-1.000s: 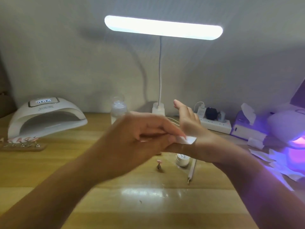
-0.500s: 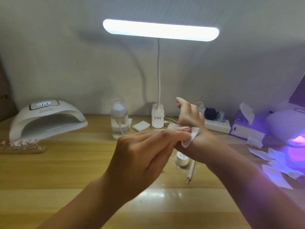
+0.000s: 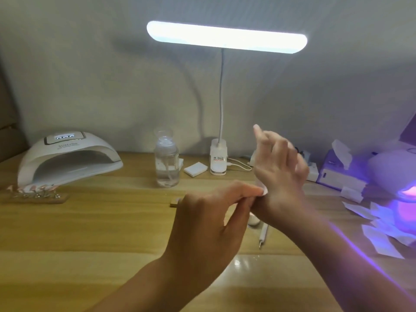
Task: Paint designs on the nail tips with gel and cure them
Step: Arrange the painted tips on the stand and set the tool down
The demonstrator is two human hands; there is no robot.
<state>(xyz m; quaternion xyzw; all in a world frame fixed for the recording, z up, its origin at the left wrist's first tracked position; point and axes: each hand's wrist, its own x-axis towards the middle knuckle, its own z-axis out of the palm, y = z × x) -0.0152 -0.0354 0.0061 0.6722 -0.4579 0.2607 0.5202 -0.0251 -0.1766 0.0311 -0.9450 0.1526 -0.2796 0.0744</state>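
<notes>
My left hand (image 3: 209, 224) pinches a small white wipe (image 3: 263, 190) and presses it against the wrist of my right hand (image 3: 279, 170). The right hand is raised above the table with its fingers loosely spread and holds nothing. Under the right wrist a small white gel pot (image 3: 253, 220) shows in part, and a thin white brush (image 3: 263, 236) lies on the table beside it. Several pink nail tips on a wooden holder (image 3: 36, 194) stand at the far left in front of the white curing lamp (image 3: 67, 158).
A clear pump bottle (image 3: 167, 163), a white pad stack (image 3: 195, 169) and the desk lamp's clip base (image 3: 218, 159) stand at the back. On the right are a tissue box (image 3: 340, 172), a lit purple lamp (image 3: 405, 190) and scattered white wipes (image 3: 382, 230). A small wooden block (image 3: 174, 202) lies mid-table.
My left hand has slid the wipe down from my right hand's palm edge to the wrist and dropped lower. The right hand has turned and lifted, fingers spreading.
</notes>
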